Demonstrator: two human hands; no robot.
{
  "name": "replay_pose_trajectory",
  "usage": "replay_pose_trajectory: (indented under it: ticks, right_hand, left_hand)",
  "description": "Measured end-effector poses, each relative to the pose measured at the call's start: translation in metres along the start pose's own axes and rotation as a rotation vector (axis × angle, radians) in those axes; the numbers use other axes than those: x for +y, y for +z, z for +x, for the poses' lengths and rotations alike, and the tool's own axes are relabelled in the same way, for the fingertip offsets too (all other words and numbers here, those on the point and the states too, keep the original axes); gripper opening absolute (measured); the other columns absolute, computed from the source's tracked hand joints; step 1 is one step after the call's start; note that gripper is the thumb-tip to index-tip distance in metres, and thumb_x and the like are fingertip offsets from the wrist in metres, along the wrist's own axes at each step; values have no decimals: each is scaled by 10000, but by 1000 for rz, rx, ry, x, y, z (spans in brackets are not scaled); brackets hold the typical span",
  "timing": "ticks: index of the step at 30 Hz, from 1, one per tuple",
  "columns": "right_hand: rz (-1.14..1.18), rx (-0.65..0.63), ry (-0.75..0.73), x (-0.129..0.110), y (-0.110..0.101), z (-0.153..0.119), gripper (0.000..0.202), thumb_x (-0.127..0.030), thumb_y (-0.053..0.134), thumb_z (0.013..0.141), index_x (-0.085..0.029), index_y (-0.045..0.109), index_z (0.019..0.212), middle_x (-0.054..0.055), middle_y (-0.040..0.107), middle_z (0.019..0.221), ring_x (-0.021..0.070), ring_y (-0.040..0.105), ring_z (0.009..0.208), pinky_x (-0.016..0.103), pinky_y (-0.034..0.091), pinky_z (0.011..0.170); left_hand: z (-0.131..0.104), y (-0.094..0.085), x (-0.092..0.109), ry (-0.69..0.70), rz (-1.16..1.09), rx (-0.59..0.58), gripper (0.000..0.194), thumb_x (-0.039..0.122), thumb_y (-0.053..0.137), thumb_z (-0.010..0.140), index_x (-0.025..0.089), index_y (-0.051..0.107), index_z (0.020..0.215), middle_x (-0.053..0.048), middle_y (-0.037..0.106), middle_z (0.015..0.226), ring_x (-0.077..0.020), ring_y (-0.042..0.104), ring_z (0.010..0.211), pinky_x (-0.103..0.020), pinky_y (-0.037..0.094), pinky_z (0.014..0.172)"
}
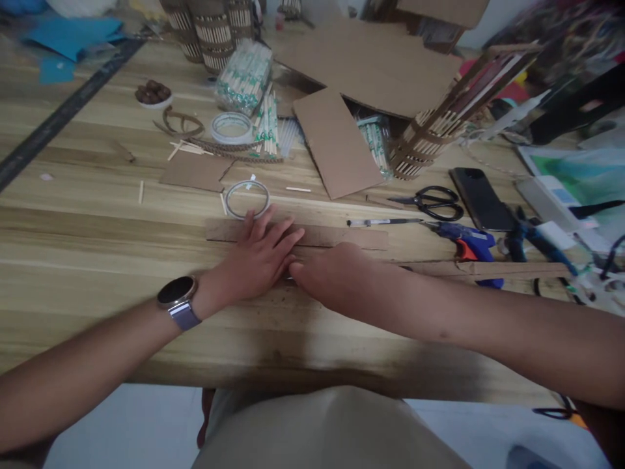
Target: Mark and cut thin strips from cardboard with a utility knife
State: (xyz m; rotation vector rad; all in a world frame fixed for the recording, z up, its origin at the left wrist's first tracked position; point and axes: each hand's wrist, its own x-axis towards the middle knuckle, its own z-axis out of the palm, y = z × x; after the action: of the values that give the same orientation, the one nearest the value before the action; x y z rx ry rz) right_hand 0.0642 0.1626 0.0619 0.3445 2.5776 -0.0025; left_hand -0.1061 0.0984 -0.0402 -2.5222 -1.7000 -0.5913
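My left hand (256, 257), a watch on its wrist, lies with its fingers spread over the left part of a long cardboard strip (342, 237). The fingertips rest near a thin roll of tape (247, 198) just behind the strip. Close beside the left thumb, my right hand (332, 270) is closed with its knuckles up at the strip's front edge. A small dark bit shows under its fingers, but what it holds is hidden. Another narrow cardboard strip (512, 270) extends from behind the right forearm.
To the right are a pen (383, 222), black scissors (434, 202), a blue glue gun (463, 236) and a phone (481, 198). Cardboard sheets (336, 143), packed sticks (244, 75), a wider tape roll (231, 127) and a stick-covered holder (420, 144) stand farther back.
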Motion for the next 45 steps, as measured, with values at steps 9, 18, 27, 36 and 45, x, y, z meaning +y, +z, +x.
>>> replay_pose_trajectory:
  ticks: [9, 18, 27, 36, 45]
  right_hand:
    - [-11, -25, 175, 48, 46, -53, 355, -109, 485, 952, -233, 688, 1214, 42, 763, 777, 226, 705, 621, 293, 371, 478]
    - [198, 73, 78, 49, 37, -59, 328, -313, 472, 1022, -267, 637, 1302, 51, 787, 942, 202, 729, 762, 270, 370, 564]
    - [96, 108, 70, 19, 31, -20, 298, -342, 431, 1045, -220, 701, 1081, 65, 763, 781, 257, 732, 715, 279, 351, 500]
    - [26, 131, 29, 6, 21, -8, 285, -148, 460, 994, -218, 706, 1118, 74, 757, 756, 239, 734, 719, 282, 437, 536]
    - [-49, 85, -2, 4, 14, -8, 345, -15, 500, 917, -217, 713, 1097, 39, 724, 674, 242, 719, 645, 287, 436, 508]
  left_hand:
    - [0, 1, -3, 0, 27, 2, 422, 264, 413, 1055, 114, 553, 1425, -202, 525, 1483, -433, 246, 1498, -732, 163, 1174]
    - [13, 12, 26, -86, 9, 18, 420, 238, 448, 1026, 130, 552, 1418, -197, 496, 1503, -446, 227, 1504, -753, 132, 1170]
    - [-13, -27, -5, -86, -120, 119, 282, 260, 478, 1031, 158, 631, 1245, -126, 666, 1241, -268, 605, 1172, -473, 505, 1026]
    - [-39, -26, 15, 128, -228, 115, 275, 246, 479, 1057, 210, 719, 929, -57, 745, 1037, -180, 690, 911, -340, 587, 822]
    - [-41, -21, 11, 84, -264, 132, 275, 292, 511, 1044, 234, 753, 928, -69, 743, 1097, -199, 684, 977, -366, 588, 859]
